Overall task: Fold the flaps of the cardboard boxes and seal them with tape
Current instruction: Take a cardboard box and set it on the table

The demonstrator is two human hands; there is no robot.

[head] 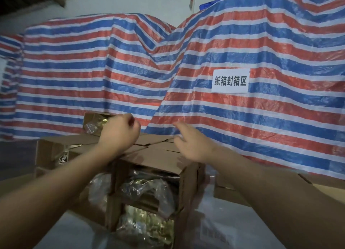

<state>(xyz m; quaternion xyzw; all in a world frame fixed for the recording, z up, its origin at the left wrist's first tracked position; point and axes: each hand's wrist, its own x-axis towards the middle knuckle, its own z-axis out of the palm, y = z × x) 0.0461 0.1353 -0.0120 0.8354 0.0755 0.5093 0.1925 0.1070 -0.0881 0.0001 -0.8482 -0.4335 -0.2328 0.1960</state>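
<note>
Head view: left hand [119, 132] fisted, empty, right hand [188, 142] loose over stacked boxes [155, 155] w/ flaps unsealed; prob. flap-folding step, next needs tape, none visible.

Warehouse packing corner: tarpaulin [261, 43], boxes [158, 159]

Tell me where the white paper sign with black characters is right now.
In the head view, the white paper sign hangs right of centre on the red, white and blue striped tarpaulin, above and beyond the right hand.
</note>
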